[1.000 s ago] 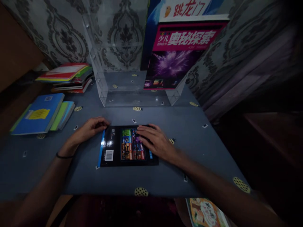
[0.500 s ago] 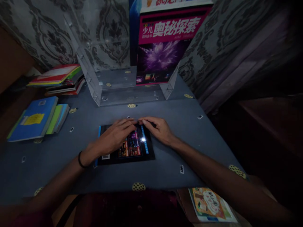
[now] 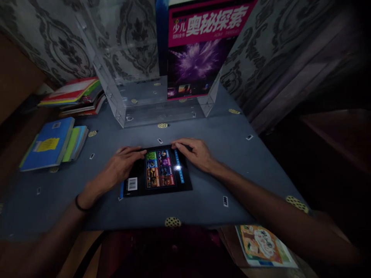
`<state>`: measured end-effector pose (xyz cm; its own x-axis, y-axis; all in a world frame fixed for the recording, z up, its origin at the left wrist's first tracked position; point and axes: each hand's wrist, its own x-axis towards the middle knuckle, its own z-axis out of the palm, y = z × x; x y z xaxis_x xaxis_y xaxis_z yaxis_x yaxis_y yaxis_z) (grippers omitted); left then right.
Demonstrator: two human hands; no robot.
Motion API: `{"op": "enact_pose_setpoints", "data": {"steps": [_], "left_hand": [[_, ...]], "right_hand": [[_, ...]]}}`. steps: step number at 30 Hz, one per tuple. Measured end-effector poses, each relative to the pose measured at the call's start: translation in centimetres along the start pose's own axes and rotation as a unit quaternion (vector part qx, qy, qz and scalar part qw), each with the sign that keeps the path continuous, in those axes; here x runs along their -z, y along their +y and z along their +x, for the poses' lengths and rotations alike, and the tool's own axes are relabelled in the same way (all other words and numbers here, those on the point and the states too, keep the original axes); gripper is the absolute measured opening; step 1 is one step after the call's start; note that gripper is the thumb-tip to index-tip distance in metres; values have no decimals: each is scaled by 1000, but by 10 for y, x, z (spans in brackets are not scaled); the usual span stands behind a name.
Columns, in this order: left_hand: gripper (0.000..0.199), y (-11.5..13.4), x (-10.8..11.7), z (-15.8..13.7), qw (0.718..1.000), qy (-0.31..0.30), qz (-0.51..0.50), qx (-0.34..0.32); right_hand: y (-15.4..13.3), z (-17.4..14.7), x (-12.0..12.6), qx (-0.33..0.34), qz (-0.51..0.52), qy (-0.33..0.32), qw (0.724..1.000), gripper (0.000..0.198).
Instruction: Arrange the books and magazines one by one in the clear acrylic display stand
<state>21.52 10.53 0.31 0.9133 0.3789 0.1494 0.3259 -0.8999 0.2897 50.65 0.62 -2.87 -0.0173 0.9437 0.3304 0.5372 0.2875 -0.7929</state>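
Note:
A thin black book (image 3: 183, 182) lies flat on the cloth-covered table, back cover up, with a barcode and a grid of small coloured pictures. My left hand (image 3: 123, 164) rests over its far left part, fingers stretched out and thumb on the cover. At the far right edge of the book, my right hand (image 3: 197, 152) has its thumb and fingers brought together on the edge. The undersides of both hands' fingers are hidden.
Behind the book stands a clear acrylic book rack (image 3: 159, 116) holding a purple-and-magenta book (image 3: 197, 63). Blue and green books (image 3: 49, 144) and another book stack (image 3: 75, 92) lie at the left. An orange picture book (image 3: 259, 245) sits below the table's near edge.
My left hand has slid left across the cover, uncovering the pictures and barcode. My right hand stays at the far right edge of the book. The view has shifted slightly.

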Motion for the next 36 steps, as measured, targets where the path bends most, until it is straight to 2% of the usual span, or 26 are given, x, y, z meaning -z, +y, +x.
{"op": "enact_pose_setpoints", "data": {"steps": [4, 7, 11, 15, 20, 26, 32, 36], "left_hand": [[33, -6, 8, -25, 999, 5, 1, 54], [32, -8, 13, -40, 996, 32, 10, 79], [27, -6, 14, -50, 995, 49, 16, 86], [28, -3, 13, -46, 996, 59, 38, 62], [26, 4, 8, -25, 997, 61, 34, 29], [27, 17, -6, 17, 999, 41, -6, -21], [29, 30, -18, 61, 997, -4, -20, -70], [29, 38, -23, 78, 994, -31, -12, -100]], "right_hand": [[1, 0, -1, 4, -9, 5, 1000, 29], [2, 0, -1, 3, -6, 5, 1000, 29], [2, 1, -2, -21, 16, 9, 1000, 30], [3, 3, -1, -39, 42, 41, 998, 31], [7, 5, -1, -73, 92, 84, 990, 35], [12, 6, -5, -80, 165, 105, 977, 41], [15, 8, -6, -70, 149, 122, 979, 44], [15, 9, -5, -70, 140, 119, 981, 45]]}}
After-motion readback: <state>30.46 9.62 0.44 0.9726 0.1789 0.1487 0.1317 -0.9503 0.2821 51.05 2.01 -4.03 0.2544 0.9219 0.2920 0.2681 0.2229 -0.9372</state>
